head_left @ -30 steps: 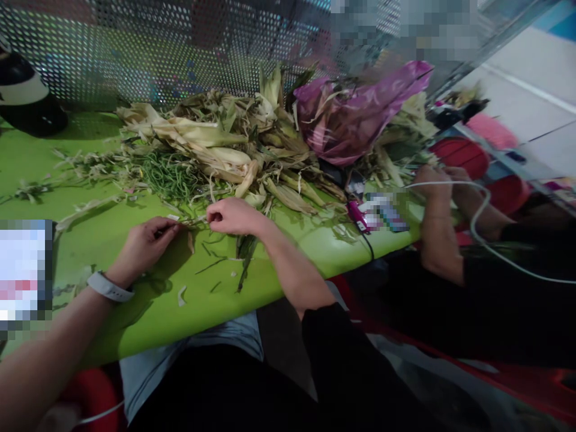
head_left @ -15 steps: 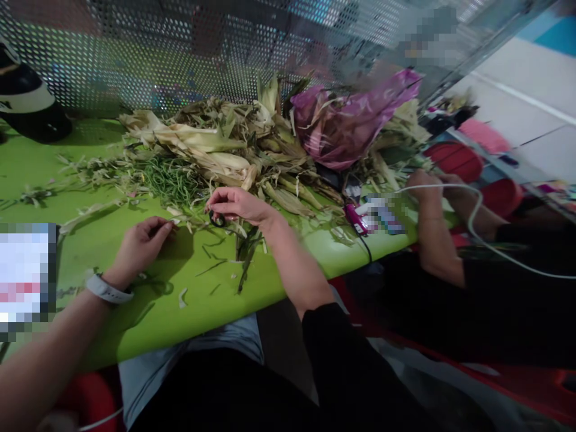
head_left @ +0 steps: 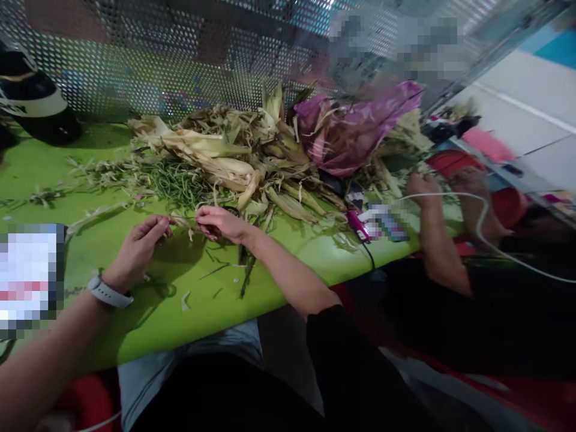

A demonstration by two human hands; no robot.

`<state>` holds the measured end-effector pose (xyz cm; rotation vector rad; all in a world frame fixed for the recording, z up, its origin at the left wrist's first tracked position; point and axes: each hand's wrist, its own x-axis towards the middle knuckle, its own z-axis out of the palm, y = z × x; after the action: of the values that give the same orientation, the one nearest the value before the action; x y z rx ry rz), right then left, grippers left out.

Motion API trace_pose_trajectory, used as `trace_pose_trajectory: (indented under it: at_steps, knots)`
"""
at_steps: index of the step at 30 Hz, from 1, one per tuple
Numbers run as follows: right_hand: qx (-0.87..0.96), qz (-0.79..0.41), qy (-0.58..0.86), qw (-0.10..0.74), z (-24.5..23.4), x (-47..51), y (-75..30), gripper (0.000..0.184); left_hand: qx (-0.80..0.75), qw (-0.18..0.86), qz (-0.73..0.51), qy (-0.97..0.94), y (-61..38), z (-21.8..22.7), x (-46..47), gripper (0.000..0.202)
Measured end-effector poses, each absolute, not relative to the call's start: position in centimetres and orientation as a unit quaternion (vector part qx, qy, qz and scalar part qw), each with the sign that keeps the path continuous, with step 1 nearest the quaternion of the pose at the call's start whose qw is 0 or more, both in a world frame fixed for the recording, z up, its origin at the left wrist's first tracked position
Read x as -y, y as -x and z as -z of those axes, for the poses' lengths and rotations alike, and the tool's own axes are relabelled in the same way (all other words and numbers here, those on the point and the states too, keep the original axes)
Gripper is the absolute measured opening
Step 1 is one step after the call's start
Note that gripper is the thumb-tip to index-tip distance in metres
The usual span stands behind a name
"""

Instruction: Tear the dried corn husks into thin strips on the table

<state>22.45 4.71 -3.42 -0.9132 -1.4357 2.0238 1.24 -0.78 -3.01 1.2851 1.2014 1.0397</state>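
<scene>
Thumb and fingers of my left hand [head_left: 141,241] are closed in a pinch over the green tabletop [head_left: 180,336]. At its fingertips is a small pale plant scrap [head_left: 180,221], which reaches towards the other hand. My right hand [head_left: 220,224] is curled with its fingertips near the left ones. By its knuckles shows a black loop, which looks like the handle of small scissors [head_left: 234,210]; their blades are hidden. Behind the hands are a heap of green strips [head_left: 175,183] and dry corn husks [head_left: 225,165]. Dark leaf strips [head_left: 246,279] lie below my right wrist.
A pink plastic bag [head_left: 342,135] stands on the husks against a perforated metal panel [head_left: 157,60]. A blurred screen [head_left: 27,276] is at the left. A magenta device [head_left: 359,226] with a white cable lies near a co-worker's hands [head_left: 425,183] at the right.
My right hand has moved slightly left and down, nearer the left fingertips. The black loop now shows behind its knuckles instead of below its fingers. A pale scrap now shows between the hands.
</scene>
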Motion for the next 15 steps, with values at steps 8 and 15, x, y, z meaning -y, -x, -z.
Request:
trace_pose_trajectory:
  at_steps: [8, 15]
  knots:
    - [0.678, -0.591, 0.387, 0.202, 3.0, -4.0, -21.9, 0.01, -0.419, 0.662, -0.401, -0.475, -2.4, 3.1, 1.0, 0.026]
    - [0.798, -0.445, 0.378, 0.149, 2.5, -3.8, -22.2, 0.009, -0.462, 0.605, -0.374, -0.53, -2.0, 2.9, 1.3, 0.032]
